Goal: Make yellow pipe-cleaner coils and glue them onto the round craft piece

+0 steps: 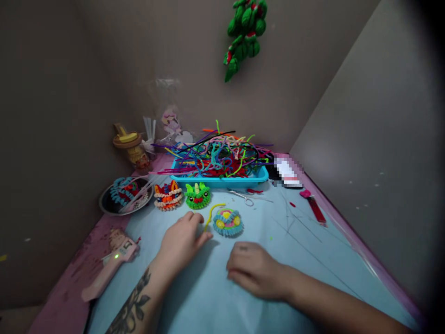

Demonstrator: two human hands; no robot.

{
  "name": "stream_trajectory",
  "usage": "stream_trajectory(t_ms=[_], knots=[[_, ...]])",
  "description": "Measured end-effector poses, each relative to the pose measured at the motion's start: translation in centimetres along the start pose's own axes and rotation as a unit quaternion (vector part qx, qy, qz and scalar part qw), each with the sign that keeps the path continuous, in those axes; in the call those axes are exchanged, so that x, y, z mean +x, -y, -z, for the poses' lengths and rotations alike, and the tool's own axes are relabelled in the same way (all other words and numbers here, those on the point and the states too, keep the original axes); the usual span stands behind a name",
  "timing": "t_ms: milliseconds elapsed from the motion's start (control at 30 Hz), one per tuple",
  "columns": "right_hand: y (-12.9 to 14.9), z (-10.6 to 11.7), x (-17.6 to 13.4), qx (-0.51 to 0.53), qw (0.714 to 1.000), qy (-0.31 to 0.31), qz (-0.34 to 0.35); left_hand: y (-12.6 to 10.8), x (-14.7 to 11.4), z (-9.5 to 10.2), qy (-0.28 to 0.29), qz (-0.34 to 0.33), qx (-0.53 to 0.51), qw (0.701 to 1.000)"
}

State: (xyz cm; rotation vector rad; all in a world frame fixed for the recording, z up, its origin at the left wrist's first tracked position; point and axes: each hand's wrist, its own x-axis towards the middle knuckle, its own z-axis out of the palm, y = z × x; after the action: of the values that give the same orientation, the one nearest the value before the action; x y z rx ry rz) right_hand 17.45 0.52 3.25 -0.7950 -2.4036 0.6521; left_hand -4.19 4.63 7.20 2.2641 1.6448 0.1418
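A pale blue mat [299,260] covers the pink table [69,297] in a corner of grey walls. The left hand [182,241] lies flat on the mat, fingers loose, its fingertips touching the low end of a yellow pipe cleaner [212,212]. The right hand [255,271] rests beside it, fingers curled down, holding nothing. Just beyond both hands sits a round pastel craft piece [227,221]. Farther away is a blue tray [219,182] full of pipe cleaners. Left of the left hand lies a pink glue gun [113,264].

Tray [219,182] of pipe cleaners [217,155] at table's rear, scissors [245,198] before it, three figures in front, bowl [104,204] left, glue gun [111,264] nearer left.
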Motion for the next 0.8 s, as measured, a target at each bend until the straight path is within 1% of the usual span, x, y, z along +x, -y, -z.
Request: stream_trajectory(t_ms=[33, 67, 100, 133, 167, 267, 333, 400, 533, 700, 800], knots=[[-0.7, 0.9, 0.0, 0.008, 0.997, -0.071, -0.037, 0.2, 0.2, -0.1, -0.031, -0.007, -0.022, 0.999], [-1.5, 1.8, 0.0, 0.006, 0.986, -0.142, -0.09, 0.3, 0.4, -0.4, -0.061, -0.02, -0.044, 0.997], [-2.5, 2.5, 0.0, -0.007, 0.968, -0.206, -0.143, 0.3, 0.6, -0.8, -0.087, -0.038, -0.063, 0.994], [-3.4, 3.1, 0.0, -0.023, 0.955, -0.237, -0.179, 0.1, 0.8, -1.2, -0.108, -0.057, -0.075, 0.99], [-4.3, 3.4, 0.1, -0.026, 0.95, -0.241, -0.194, -0.3, 0.9, -1.8, -0.123, -0.076, -0.081, 0.986], [-6.2, 3.0, 0.2, 0.001, 0.965, -0.18, -0.192, -1.9, 1.3, -3.4, -0.128, -0.119, -0.076, 0.982], [-6.6, 2.1, 0.3, 0.02, 0.971, -0.149, -0.185, -2.8, 1.4, -4.2, -0.121, -0.135, -0.073, 0.981], [-6.5, 1.3, 0.3, 0.034, 0.973, -0.141, -0.182, -3.1, 1.6, -4.7, -0.117, -0.142, -0.075, 0.98], [-5.9, 0.9, 0.1, 0.074, 0.973, -0.131, -0.175, -2.7, 1.9, -5.0, -0.106, -0.143, -0.084, 0.98], [-6.0, 1.1, 0.0, 0.028, 0.973, -0.15, -0.173, -2.3, 1.7, -4.7, -0.102, -0.146, -0.107, 0.978], [-6.1, 1.0, 0.1, 0.022, 0.974, -0.142, -0.173, -2.3, 1.8, -4.7, -0.105, -0.143, -0.122, 0.976]])
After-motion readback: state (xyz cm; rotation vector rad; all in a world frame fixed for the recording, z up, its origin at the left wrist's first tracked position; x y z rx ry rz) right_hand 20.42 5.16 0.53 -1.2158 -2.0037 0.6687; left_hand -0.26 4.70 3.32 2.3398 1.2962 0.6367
